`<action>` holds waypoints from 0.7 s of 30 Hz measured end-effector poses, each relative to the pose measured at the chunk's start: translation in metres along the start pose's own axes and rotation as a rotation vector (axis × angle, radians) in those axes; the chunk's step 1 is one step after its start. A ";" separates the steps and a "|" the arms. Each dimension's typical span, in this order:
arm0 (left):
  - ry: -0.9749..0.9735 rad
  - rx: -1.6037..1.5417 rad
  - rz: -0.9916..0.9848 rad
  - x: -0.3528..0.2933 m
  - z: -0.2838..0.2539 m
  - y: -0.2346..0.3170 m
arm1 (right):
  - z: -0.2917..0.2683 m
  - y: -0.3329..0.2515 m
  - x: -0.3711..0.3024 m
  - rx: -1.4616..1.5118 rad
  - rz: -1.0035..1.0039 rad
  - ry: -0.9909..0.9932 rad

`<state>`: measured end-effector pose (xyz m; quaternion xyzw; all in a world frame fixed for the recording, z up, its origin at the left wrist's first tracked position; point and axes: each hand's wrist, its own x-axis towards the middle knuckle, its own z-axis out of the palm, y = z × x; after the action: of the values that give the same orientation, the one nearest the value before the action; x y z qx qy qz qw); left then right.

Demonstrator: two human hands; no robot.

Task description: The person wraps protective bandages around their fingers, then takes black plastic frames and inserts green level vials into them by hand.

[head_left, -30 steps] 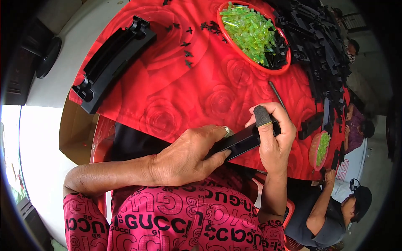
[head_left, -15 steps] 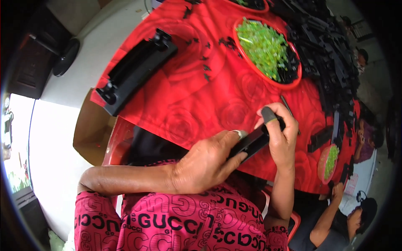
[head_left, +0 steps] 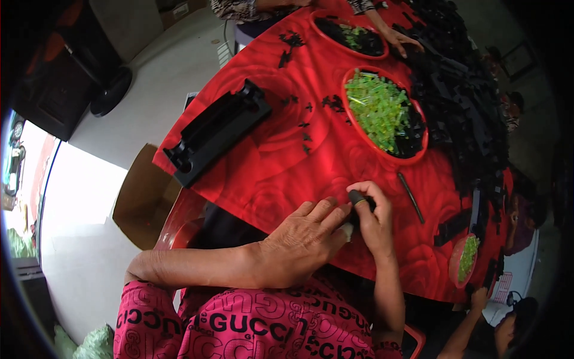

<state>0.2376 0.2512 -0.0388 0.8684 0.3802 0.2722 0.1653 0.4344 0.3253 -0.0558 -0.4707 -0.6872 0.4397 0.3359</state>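
Note:
My left hand (head_left: 302,242) is turned back-up, its fingers curled over a black plastic bar. Only a small dark piece of that bar (head_left: 356,216) shows between my hands; the rest is hidden under the left fingers. My right hand (head_left: 375,224) closes on the bar's far end, and a dark finger cot covers one of its digits. Something pale wraps a left digit. A slim dark pen-like tool (head_left: 411,197) lies right of my right hand. Beyond my hands sits a red bowl (head_left: 412,160) with green translucent tubes (head_left: 376,110) and small black parts.
A long black tray-like fixture (head_left: 218,134) rests at the left table edge. Loose small black clips (head_left: 306,136) dot the red cloth. Black parts (head_left: 460,102) are heaped at right. Another bowl (head_left: 350,39) stands farther back, near a co-worker's hand (head_left: 400,40). A cardboard box (head_left: 143,203) is on the floor.
My left hand has rolled over, so its back faces up and covers the bar. My right hand has shifted left and lower. The view has tilted, and a co-worker's hand shows at the far bowl.

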 end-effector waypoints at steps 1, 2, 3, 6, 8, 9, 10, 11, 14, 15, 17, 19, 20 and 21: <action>-0.040 0.004 -0.007 0.001 0.001 -0.003 | 0.002 0.001 0.000 0.025 0.016 0.009; -0.081 0.009 -0.013 0.003 0.001 -0.005 | 0.003 0.005 0.000 0.050 0.032 0.019; -0.081 0.010 0.004 0.004 0.000 -0.005 | 0.003 0.007 0.000 0.072 0.031 0.027; -0.162 0.048 0.041 0.005 0.000 -0.004 | 0.005 0.008 -0.003 0.055 0.016 0.052; -0.078 0.019 0.008 0.003 0.002 -0.004 | 0.006 0.003 -0.003 0.049 0.022 0.058; -0.079 0.018 0.019 0.005 0.002 -0.006 | 0.005 0.003 -0.003 0.050 0.025 0.054; -0.079 -0.016 0.029 0.007 0.002 -0.009 | 0.005 0.002 -0.003 0.051 0.027 0.050; -0.079 -0.049 0.038 0.009 0.002 -0.011 | 0.004 0.002 -0.004 0.059 0.048 0.052; -0.033 -0.115 0.067 0.011 0.006 -0.016 | 0.004 0.007 -0.004 0.117 0.065 0.042; -0.032 -0.114 0.071 0.011 0.005 -0.017 | 0.004 0.008 -0.004 0.116 0.062 0.046; -0.047 -0.136 0.084 0.011 0.002 -0.016 | 0.004 0.009 -0.006 0.128 0.065 0.040; -0.012 -0.137 0.084 0.011 -0.001 -0.013 | 0.005 0.008 -0.007 0.144 0.050 0.027; 0.021 -0.143 0.083 0.011 -0.001 -0.010 | 0.005 0.008 -0.008 0.159 0.040 0.015; 0.025 -0.130 0.081 0.011 -0.002 -0.010 | 0.006 0.008 -0.008 0.162 0.029 0.011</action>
<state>0.2362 0.2660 -0.0383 0.8670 0.3280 0.3138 0.2055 0.4350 0.3173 -0.0655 -0.4541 -0.6406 0.4962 0.3704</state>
